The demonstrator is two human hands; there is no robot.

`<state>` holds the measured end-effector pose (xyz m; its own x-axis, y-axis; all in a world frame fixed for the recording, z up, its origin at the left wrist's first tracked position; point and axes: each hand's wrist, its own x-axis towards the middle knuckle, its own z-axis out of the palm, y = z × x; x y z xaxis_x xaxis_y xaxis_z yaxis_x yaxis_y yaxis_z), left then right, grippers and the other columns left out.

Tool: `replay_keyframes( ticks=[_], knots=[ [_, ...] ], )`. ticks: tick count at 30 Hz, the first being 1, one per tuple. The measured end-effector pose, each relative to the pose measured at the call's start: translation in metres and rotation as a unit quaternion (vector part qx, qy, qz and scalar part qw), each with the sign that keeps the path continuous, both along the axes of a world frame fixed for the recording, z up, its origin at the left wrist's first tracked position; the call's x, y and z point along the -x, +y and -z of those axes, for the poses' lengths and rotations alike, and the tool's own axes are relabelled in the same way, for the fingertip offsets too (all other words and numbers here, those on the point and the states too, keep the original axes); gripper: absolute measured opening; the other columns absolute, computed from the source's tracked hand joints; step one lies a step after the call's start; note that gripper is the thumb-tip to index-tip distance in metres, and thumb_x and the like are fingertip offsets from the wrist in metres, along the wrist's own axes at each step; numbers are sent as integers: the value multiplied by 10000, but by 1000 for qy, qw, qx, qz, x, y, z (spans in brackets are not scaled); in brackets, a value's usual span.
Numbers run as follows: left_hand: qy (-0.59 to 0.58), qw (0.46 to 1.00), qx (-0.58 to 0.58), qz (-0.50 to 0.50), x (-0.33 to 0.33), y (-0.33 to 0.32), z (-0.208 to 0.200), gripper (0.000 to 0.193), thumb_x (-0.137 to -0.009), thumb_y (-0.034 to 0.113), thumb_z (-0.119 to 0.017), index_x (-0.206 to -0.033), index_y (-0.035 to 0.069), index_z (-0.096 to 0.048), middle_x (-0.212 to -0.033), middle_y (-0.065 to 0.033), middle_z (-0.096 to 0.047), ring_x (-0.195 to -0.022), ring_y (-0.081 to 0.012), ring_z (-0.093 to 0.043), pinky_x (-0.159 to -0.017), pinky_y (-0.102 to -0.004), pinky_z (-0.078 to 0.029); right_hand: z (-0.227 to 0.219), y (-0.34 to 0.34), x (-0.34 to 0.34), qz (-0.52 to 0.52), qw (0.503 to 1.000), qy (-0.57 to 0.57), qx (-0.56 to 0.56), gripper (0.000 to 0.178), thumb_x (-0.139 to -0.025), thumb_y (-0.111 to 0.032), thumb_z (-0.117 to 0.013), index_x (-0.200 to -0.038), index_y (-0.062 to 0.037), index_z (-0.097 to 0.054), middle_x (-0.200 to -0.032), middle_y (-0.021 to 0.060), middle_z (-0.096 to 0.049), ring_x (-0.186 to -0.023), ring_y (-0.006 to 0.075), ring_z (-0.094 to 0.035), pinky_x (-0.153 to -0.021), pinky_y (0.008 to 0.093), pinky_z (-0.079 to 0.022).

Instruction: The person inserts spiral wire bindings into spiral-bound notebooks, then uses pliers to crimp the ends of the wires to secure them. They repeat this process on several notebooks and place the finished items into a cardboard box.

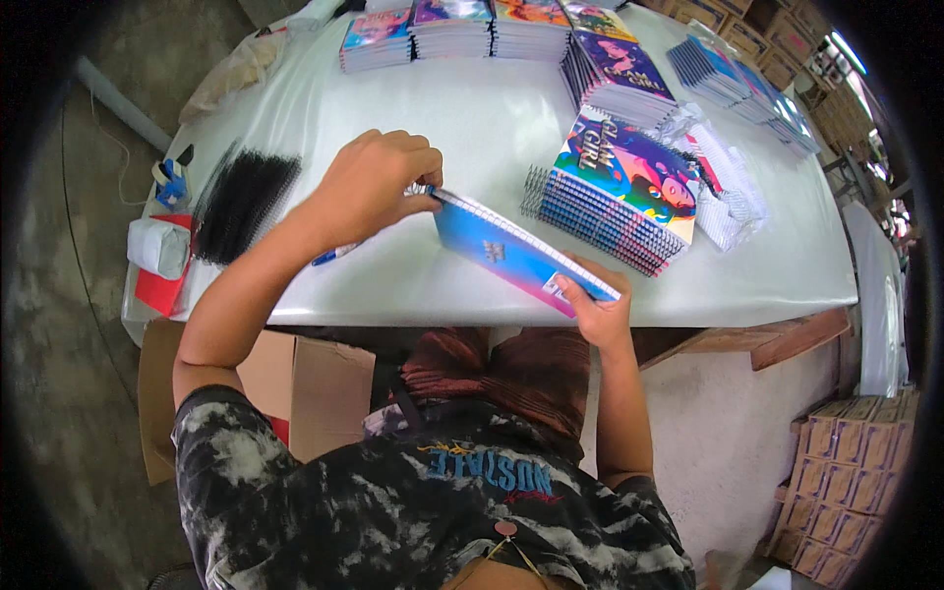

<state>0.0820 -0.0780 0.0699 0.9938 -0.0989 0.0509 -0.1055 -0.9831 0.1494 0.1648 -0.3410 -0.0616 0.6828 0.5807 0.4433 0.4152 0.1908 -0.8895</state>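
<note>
A thin notebook (492,251) with a blue-to-pink cover is held on edge above the near side of the table, its punched edge turned up. My right hand (598,307) grips its right end, thumb on the cover beside a small white label. At the other end, my left hand (388,187) is closed in a pinch, with a bit of black spiral coil (425,189) showing at the fingertips. How far the coil runs through the holes is too small to tell. A pile of black spiral coils (246,202) lies left of my left forearm.
A stack of coil-bound notebooks (629,182) stands right of my hands, crumpled white wrapping (733,192) beside it. More notebook stacks (531,34) line the far side. A blue pen (336,254), a tape dispenser (170,182) and a white packet (157,248) lie leftward. Below is an open carton (329,393).
</note>
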Motion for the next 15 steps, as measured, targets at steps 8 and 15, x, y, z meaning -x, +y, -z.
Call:
replay_keyframes(
  ticks=[8,15],
  knots=[
    [93,993,66,-13,-1,-3,-9,160,-783,119,-625,-913,31,-598,-959,-140,-606,-911,-302,-564,-780,-371,-438,2,0,1,-10,999,29,-31,243,-821,19,-583,-1060,42,-620,-1019,137,-658,-890,152,-615,-780,269,-476],
    [69,996,44,47,-4,5,-12,229,-766,101,-629,-984,40,-597,-933,-141,-602,-877,-300,-567,-758,-359,-444,-3,-4,-7,-68,996,-45,21,260,-825,16,-587,-1082,36,-613,-1054,148,-647,-899,153,-624,-787,266,-479]
  ],
)
